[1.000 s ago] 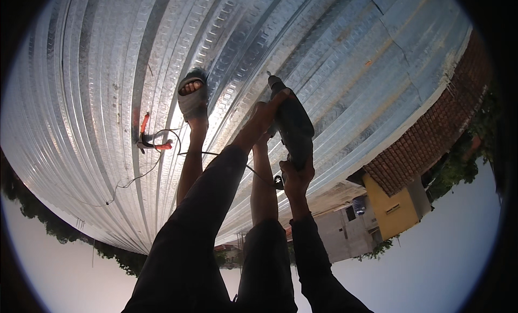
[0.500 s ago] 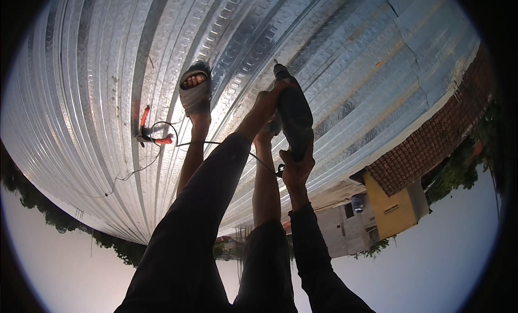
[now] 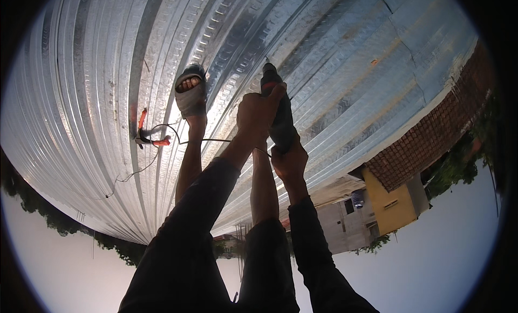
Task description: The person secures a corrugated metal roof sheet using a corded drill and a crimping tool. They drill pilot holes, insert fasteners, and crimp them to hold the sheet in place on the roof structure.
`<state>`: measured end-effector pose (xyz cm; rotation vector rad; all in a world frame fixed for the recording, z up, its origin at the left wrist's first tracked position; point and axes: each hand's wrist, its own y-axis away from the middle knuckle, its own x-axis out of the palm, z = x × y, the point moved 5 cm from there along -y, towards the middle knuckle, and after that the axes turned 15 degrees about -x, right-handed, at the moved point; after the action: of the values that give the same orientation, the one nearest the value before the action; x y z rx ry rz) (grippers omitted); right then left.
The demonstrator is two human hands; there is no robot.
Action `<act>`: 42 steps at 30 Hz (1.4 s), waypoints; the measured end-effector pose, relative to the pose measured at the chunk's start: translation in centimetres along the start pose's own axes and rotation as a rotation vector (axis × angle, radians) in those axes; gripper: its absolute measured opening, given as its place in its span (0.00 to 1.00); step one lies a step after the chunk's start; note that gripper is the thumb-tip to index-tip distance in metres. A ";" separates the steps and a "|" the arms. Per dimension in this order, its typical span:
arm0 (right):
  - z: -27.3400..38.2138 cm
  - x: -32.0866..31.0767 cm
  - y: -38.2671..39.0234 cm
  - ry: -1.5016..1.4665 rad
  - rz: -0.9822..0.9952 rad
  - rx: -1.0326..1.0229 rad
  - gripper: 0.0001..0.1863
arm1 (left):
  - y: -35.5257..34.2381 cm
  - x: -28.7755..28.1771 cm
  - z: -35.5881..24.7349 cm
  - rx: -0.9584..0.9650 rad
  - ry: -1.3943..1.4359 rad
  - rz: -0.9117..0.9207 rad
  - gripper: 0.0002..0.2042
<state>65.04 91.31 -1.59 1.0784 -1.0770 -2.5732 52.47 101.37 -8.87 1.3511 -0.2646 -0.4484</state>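
Observation:
A dark power drill [image 3: 283, 124] with a red band near its nose is between my two hands, its bit pointing away from me at the ribbed metal roofing sheet [image 3: 334, 86]. Around the rear grip is my right hand [image 3: 291, 163], closed. Higher up, my left hand [image 3: 258, 116] is closed against the side of the drill's front, thumb over the body. The bit's tip appears at or very near the sheet; contact cannot be made out. A dark cord [image 3: 208, 141] runs left from the grip, passing behind my left forearm.
Pliers with orange handles [image 3: 143, 135] lie on the sheet beside the looped cord. My sandalled left foot [image 3: 191, 94] stands on the ribs; the other foot is hidden behind my hands. Beyond the roof's right edge are a tiled roof [image 3: 426, 145] and a yellow wall [image 3: 388, 202].
The drill has shifted slightly left and its nose shows more fully. My left hand has moved a little down and left along it; my right hand has also moved slightly left.

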 end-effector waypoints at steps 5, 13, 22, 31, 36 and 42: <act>-1.6 1.3 -0.3 -0.003 0.107 0.151 0.18 | 2.6 1.4 1.2 0.019 0.207 -0.369 0.35; -0.8 -2.2 -2.3 0.081 0.124 0.085 0.16 | 0.6 3.8 1.6 -0.084 0.646 -0.242 0.26; -0.3 -3.1 -3.2 0.091 0.114 0.062 0.12 | 0.3 3.8 1.0 -0.049 0.773 -0.264 0.21; 0.6 -4.7 -5.0 0.154 0.148 0.020 0.14 | -0.3 4.1 0.1 -0.078 0.993 -0.135 0.19; -0.3 -4.8 -5.0 0.156 0.190 0.089 0.15 | 0.4 4.8 -0.6 -0.101 1.052 -0.089 0.18; -0.7 -3.7 -4.9 0.242 0.243 0.067 0.23 | -1.6 4.3 0.8 -0.064 0.915 -0.193 0.23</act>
<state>68.86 95.92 -3.14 1.1587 -1.1594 -2.1709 55.64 98.47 -10.57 1.3916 0.6318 0.0358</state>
